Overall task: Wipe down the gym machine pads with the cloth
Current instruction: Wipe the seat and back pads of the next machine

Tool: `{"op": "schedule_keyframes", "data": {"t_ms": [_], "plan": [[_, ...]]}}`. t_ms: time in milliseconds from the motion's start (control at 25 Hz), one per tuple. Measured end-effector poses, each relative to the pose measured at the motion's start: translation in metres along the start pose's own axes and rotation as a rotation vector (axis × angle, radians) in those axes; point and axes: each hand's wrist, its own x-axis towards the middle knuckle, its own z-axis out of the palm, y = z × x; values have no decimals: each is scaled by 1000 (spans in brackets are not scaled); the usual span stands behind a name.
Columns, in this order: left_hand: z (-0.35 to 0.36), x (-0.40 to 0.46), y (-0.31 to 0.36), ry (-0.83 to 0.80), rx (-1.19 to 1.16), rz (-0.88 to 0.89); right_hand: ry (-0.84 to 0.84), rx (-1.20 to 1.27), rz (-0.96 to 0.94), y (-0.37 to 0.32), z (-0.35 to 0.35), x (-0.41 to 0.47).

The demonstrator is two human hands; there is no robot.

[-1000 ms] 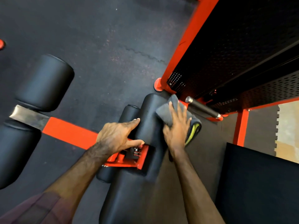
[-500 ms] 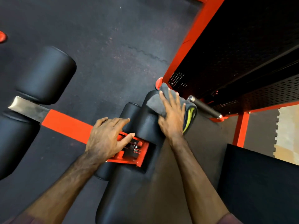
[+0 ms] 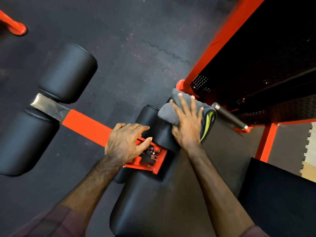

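right hand [image 3: 186,127] presses the grey cloth [image 3: 166,113] flat-fingered onto the black pad [image 3: 162,134]; left hand [image 3: 124,144] rests open on the red bracket [image 3: 153,165].

the right hand [image 3: 187,124] now presses the grey cloth [image 3: 168,113] farther up the black pad [image 3: 164,134], while the left hand [image 3: 127,142] sits lower on the orange bracket [image 3: 150,161].

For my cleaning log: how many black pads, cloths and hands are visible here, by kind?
Roller pads: 3
Long pads: 2
Cloth: 1
Hands: 2, left hand, right hand
Total: 8
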Motion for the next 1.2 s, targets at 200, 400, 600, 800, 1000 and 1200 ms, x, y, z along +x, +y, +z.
{"op": "schedule_keyframes", "data": {"t_ms": [200, 400, 600, 800, 1000, 1200], "plan": [[0, -1, 1, 20, -34, 0, -154, -156, -441, 56, -15, -37], [1, -1, -1, 23, -46, -29, -181, -203, -289, 15, -19, 36], [-2, -2, -2, 21, -79, -8, -277, -355, -732, 20, -26, 11], [0, -3, -2, 55, -126, -22, -367, -432, -799, 91, -41, -61], [0, 1, 3, 37, -66, -52, -334, -351, -705, 22, -16, -46], [3, 0, 1, 56, -24, -65, -290, -383, -806, 20, -18, -38]]}}
